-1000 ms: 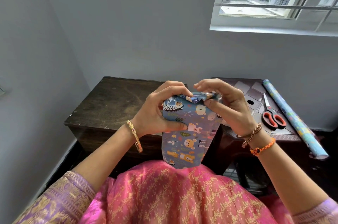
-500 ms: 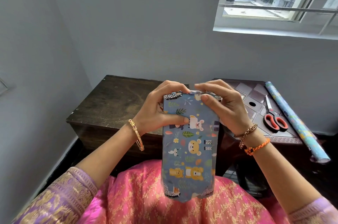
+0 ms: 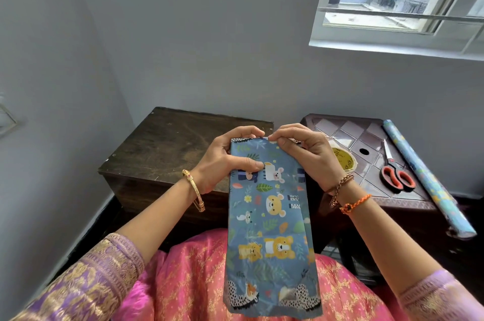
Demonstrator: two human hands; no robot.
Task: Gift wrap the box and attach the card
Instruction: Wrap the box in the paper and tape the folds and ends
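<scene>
wrapped box (image 3: 269, 216) held upright over the lap, near end low against the pink dress, far end raised level with the table edges; likely stood this way so the far end flaps face up and can be worked by fingertip. left hand (image 3: 227, 161) grips the box's left edge near the top, thumb laid across the printed face, fingers curled over the far end, apparently steadying the box and pinning the paper. right hand (image 3: 309, 155) has fingers curled over the far right corner, pinching the folded paper down there. near end flap looks loose and unsealed. tape roll (image 3: 344, 162) sits on the tiled side table (image 3: 348, 132), just behind the right hand, within easy reach for fixing the fold. scissors (image 3: 395, 174) lie further right on the same table, and the spare paper roll (image 3: 424, 176) lies along its right edge, set out of the way. dark wooden table (image 3: 167, 147) stands to the left. no card visible. judgement: mid-wrap, far end being closed, taping next.
</scene>
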